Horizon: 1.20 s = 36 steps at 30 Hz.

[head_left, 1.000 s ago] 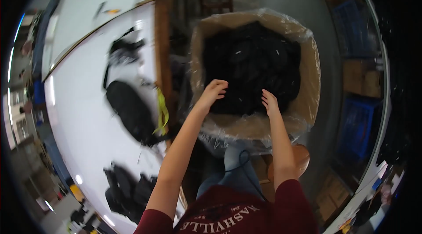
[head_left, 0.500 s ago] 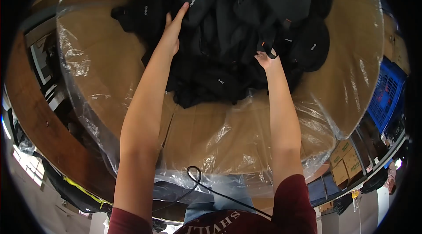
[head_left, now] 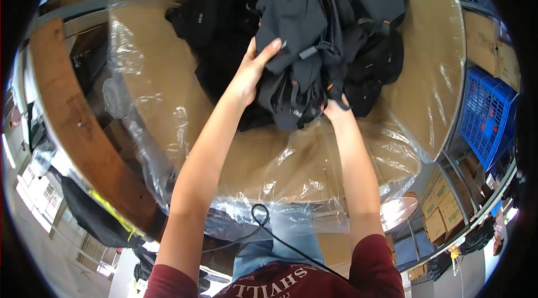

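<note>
A dark grey fabric bag point(head_left: 294, 23) with straps and zips is lifted above a pile of similar black bags point(head_left: 207, 32). My left hand point(head_left: 253, 71) grips its left side, the thumb pressed on the cloth and the other fingers hidden behind it. Low on the right side, my right hand point(head_left: 337, 110) is closed around the bag's edge, close to a black loop with a small orange tab. Most of that hand's fingers are hidden under the fabric.
A large cardboard bin point(head_left: 154, 96) lined with clear plastic film point(head_left: 162, 183) surrounds the pile. On the left runs a brown wooden board point(head_left: 84, 130). To the right are a blue plastic crate point(head_left: 485, 116) and stacked cartons point(head_left: 443, 208). A black cable point(head_left: 297, 250) hangs before me.
My left hand has moved right and down from the pile and now grips the bag. The bag has been raised toward me. My right hand has come slightly nearer, still by the loop.
</note>
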Tool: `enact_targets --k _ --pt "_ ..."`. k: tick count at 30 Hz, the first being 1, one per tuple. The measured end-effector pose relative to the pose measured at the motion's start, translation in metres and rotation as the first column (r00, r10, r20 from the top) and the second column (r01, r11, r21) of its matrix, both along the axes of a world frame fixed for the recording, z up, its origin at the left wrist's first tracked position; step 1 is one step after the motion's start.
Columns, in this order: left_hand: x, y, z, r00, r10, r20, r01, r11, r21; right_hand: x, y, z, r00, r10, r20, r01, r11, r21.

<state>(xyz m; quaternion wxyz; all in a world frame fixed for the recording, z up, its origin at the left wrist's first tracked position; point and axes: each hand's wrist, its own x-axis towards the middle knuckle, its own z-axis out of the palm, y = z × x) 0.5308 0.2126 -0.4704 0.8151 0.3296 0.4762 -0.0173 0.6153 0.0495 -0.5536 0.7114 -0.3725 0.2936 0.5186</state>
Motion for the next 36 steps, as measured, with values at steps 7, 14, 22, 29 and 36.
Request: enact_targets --k 7,14,22,29,36 --pt "-0.091 0.001 0.111 0.997 0.030 0.074 -0.035 0.997 0.065 -0.060 0.018 0.153 0.977 0.128 0.170 -0.137 0.990 0.042" --pt "-0.180 -0.030 0.232 0.963 0.199 0.181 -0.208 0.978 0.032 -0.116 0.000 0.292 0.855 0.250 0.455 -0.293 0.956 0.026" --pt "-0.387 -0.064 0.363 0.715 0.530 0.456 -0.622 0.780 0.069 -0.243 0.022 0.439 0.477 0.565 0.673 -0.742 0.669 -0.036" --pt "-0.574 -0.137 0.495 0.356 0.676 0.645 -0.922 0.367 0.124 -0.426 0.121 0.503 -0.098 0.717 0.691 -0.992 -0.013 -0.127" --pt "-0.730 -0.235 0.427 -0.134 0.827 0.546 -0.954 -0.256 0.154 -0.663 0.115 0.491 -0.322 0.476 0.819 -0.922 -0.353 -0.158"
